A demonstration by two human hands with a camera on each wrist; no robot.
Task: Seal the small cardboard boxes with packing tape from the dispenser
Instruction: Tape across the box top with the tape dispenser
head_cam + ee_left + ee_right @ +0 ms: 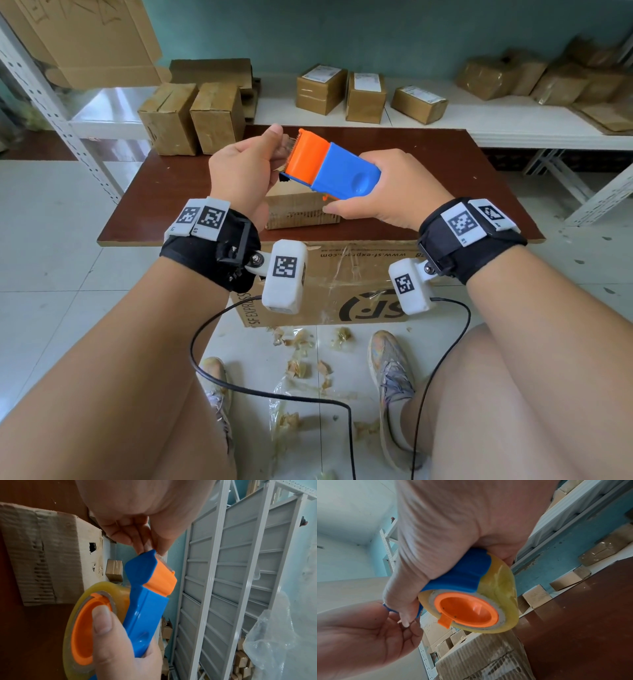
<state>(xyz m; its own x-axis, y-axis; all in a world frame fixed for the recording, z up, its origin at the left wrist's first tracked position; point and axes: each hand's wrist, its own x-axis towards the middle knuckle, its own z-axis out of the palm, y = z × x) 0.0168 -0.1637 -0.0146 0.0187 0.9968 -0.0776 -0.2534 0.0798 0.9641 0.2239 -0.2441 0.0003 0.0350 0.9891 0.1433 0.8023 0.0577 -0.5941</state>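
Note:
My right hand grips a blue and orange tape dispenser and holds it in the air above a small cardboard box on the brown table. Its thumb rests on the orange hub of the clear tape roll. At the dispenser's orange front end, my left hand pinches the loose tape end. The left fingers meet at the blue tip of the dispenser. In the right wrist view the roll hangs just over the box.
Two cardboard boxes stand at the table's back left. Several taped boxes sit on the white shelf behind. A large printed carton lies on the floor under the table edge, with tape scraps and a cable between my feet.

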